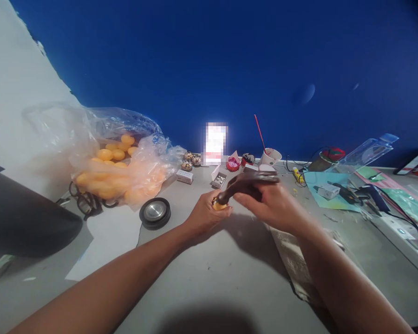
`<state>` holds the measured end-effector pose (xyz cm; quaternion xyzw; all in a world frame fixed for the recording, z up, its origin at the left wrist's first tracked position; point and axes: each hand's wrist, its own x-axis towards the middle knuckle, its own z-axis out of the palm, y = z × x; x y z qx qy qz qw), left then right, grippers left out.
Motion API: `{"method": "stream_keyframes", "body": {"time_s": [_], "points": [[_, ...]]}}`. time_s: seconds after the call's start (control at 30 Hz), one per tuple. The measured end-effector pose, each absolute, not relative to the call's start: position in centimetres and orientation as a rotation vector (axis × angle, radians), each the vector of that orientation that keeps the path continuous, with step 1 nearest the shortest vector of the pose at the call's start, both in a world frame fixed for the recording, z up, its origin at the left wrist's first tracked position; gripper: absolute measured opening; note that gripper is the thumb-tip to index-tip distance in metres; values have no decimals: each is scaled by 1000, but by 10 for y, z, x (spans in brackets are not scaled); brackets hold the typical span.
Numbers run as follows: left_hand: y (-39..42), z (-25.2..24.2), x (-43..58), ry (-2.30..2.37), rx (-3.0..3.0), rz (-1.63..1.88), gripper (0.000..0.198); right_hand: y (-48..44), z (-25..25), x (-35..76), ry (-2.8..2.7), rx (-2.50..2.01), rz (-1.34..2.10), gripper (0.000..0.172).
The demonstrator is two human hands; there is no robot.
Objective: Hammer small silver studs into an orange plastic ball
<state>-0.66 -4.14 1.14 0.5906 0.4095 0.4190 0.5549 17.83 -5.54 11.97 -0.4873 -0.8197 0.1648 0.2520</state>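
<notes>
My left hand [207,214] is closed around a small orange ball [220,205], only partly visible between the fingers. Dark metal specks show along the ball's upper edge. In my right hand [278,206] is a dark claw hammer [242,183], gripped close to its head, with the forked end pointing right. Its rounded face rests against or just over the top of the ball; I cannot tell whether they touch. The handle is hidden by my hand. Just beyond sits an opened little box [220,180] with shiny metal pieces in it.
A clear plastic bag [149,157] of orange balls stands left, near glasses [85,204] and a round black-rimmed lid [155,212]. Studded balls [187,164], a small white box [184,176] and a paper cup [270,157] line the back. A power strip [400,232] lies right.
</notes>
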Motion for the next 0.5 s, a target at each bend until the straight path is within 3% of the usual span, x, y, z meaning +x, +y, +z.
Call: {"method": "stream_keyframes", "body": {"time_s": [0.3,0.5], "points": [[-35,7,-9,988,1371,997,25,-53,116,177,-2214,-1307,502,25],[-35,11,-10,1048,1423,1010,21,-41,110,189,-2142,-1488,241,28]]}}
